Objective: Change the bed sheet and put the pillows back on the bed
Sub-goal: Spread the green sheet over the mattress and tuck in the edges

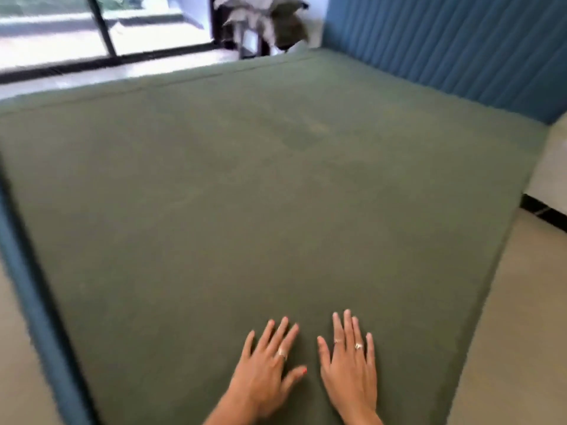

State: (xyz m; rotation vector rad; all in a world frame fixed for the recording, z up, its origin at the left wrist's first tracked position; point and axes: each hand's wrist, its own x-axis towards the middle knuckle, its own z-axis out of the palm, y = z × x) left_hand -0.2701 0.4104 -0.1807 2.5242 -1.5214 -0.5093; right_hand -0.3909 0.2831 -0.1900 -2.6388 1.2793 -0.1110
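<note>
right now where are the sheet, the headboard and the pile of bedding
sheet (260, 185): head view, flat middle of the green cloth
headboard (454, 47): head view, blue ribbed panel
bedding pile (260, 16): head view, grey cloth heaped beyond the far corner

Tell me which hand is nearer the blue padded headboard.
Right. The right hand lies flat on the green sheet on the side toward the headboard; the left hand lies beside it, farther away.
</note>
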